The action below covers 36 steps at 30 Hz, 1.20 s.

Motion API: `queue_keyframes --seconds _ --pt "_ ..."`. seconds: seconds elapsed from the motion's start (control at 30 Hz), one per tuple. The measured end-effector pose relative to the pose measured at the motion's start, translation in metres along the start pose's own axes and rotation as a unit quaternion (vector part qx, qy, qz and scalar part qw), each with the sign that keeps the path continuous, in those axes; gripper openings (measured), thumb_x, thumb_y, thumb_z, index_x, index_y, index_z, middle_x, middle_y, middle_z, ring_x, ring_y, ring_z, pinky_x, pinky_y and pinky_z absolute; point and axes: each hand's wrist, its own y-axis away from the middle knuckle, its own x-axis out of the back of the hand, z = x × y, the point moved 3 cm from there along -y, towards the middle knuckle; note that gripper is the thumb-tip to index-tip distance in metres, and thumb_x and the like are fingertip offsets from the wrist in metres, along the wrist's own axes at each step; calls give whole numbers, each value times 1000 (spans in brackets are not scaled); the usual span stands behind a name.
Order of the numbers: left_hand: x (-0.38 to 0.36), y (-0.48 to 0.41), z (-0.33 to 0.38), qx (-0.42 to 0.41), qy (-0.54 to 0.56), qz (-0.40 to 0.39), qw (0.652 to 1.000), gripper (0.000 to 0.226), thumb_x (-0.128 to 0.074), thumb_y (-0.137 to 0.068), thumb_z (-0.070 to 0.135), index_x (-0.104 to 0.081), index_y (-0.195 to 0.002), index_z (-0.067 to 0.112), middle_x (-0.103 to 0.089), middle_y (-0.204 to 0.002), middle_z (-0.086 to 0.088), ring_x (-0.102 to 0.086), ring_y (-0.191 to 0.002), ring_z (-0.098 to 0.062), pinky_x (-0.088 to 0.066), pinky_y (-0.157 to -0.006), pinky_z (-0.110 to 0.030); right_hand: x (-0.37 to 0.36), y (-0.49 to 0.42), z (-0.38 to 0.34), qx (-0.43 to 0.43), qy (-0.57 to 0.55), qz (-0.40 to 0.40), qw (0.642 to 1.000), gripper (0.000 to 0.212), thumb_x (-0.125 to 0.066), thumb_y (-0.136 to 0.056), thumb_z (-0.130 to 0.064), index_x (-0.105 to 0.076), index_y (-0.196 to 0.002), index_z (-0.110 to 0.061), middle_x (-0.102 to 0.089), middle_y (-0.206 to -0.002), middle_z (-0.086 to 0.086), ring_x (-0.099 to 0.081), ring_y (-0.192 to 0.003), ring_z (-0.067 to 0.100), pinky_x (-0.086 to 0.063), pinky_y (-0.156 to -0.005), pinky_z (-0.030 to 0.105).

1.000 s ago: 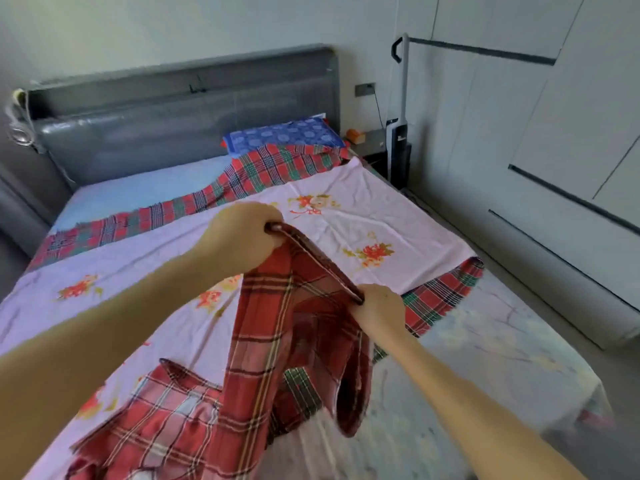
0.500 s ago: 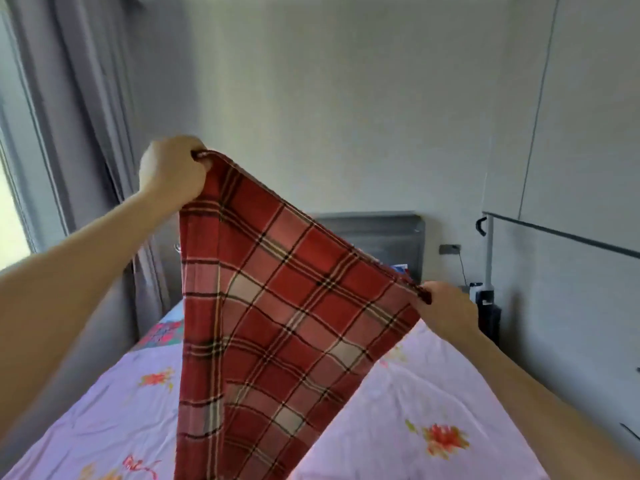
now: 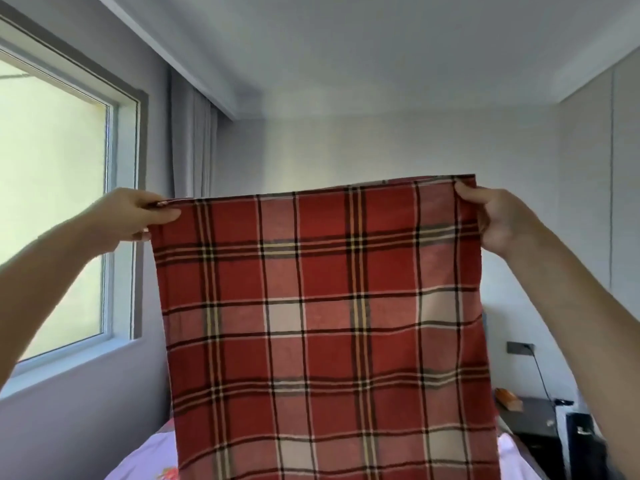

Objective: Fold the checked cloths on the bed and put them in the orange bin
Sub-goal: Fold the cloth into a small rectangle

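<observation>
**A:** Where is the checked cloth at this point?

**B:** It's up in the air in front of the person, hanging flat from its top edge. The lower part drops out of view above the bed. The left hand pinches the top left corner between thumb and fingers. The right hand grips the top right corner, with its fingers curled behind the fabric.

**A:** So the first fold comes next?

**B:** I'd judge so, since it's spread and nearly square. The top edge should be levelled first (the right corner sits a little higher than the left). It also needs enough pull across it that the middle doesn't sag. Then the two corners can be brought together so the side edges meet, and the stripes make a handy guide for lining them up.

**A:** Anything to watch?

**B:** The bottom corners can't be seen, so they may be twisted, and a light shake would settle them. The later folds would probably go neater laid on the bed. The orange bin isn't in view.
</observation>
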Motion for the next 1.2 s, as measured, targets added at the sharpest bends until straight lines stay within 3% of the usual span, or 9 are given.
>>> queue_keyframes --seconds 0.17,0.37,0.47,0.57,0.63,0.8,0.9,1.03,1.2 --pt "4 -56 13 37 199 -53 978 24 -64 -74 19 -64 -96 10 -64 -87 -2 -57 -49 0 -42 -40 -10 2 -44 -38 45 31 7 998 27 -56 -91 -19 -73 -70 -14 -72 -68 -3 -69 -62 9 -55 -52 22" --pt "-88 -101 -91 188 50 -54 980 14 -64 -84 -1 -60 -94 -11 -62 -82 -19 -62 -59 -22 -51 -37 -23 39 -131 104 -171 270 84 944 13 -69 -74 -1 -57 -70 -7 -61 -45 2 -57 -36 9 -48 -44 20" --pt "-163 -98 -159 214 19 6 977 10 -62 -86 -3 -59 -93 -9 -62 -90 -22 -63 -76 -35 -56 -45 -35 61 -144 202 -221 355 144 897 10 -66 -83 1 -61 -75 0 -66 -65 12 -61 -53 18 -46 -46 20" --pt "-190 -128 -179 169 30 100 980 10 -63 -85 -2 -63 -94 -7 -63 -92 -24 -65 -81 -35 -58 -69 -48 59 -164 221 -157 283 216 921 12 -69 -81 -1 -59 -75 0 -60 -80 17 -58 -42 10 -43 -40 18" --pt "-178 -161 -155 85 73 167 980 5 -64 -86 3 -64 -88 0 -63 -86 -21 -62 -70 -28 -59 -65 -39 46 -185 184 -70 190 224 953 22 -67 -83 -2 -53 -68 -10 -57 -79 14 -54 -38 8 -41 -34 18" --pt "-126 -203 -67 -73 239 209 946 29 -55 -90 2 -49 -70 22 -50 -73 3 -54 -66 -10 -53 -60 -18 16 -201 88 86 42 159 983 9 -63 -88 -13 -58 -85 -19 -60 -81 -1 -60 -72 11 -53 -58 20" --pt "-107 -181 -64 -106 226 192 949 29 -53 -91 2 -49 -71 23 -49 -74 4 -55 -67 -6 -56 -68 -20 14 -174 82 98 46 130 986 5 -64 -89 -17 -60 -89 -20 -65 -81 -4 -64 -74 10 -55 -69 23" --pt "-100 -105 -103 -80 172 101 977 23 -58 -90 2 -55 -75 19 -54 -81 -1 -63 -69 -4 -57 -75 -22 34 -112 129 -16 93 114 989 8 -60 -89 -15 -61 -84 -22 -65 -77 -8 -61 -72 7 -54 -69 21" --pt "-104 14 -165 -18 3 -26 999 5 -63 -86 1 -61 -86 6 -57 -62 -3 -55 -45 5 -40 -47 -2 59 -12 217 -152 155 107 970 14 -57 -88 -10 -60 -82 -22 -66 -57 -14 -58 -49 0 -42 -44 14"
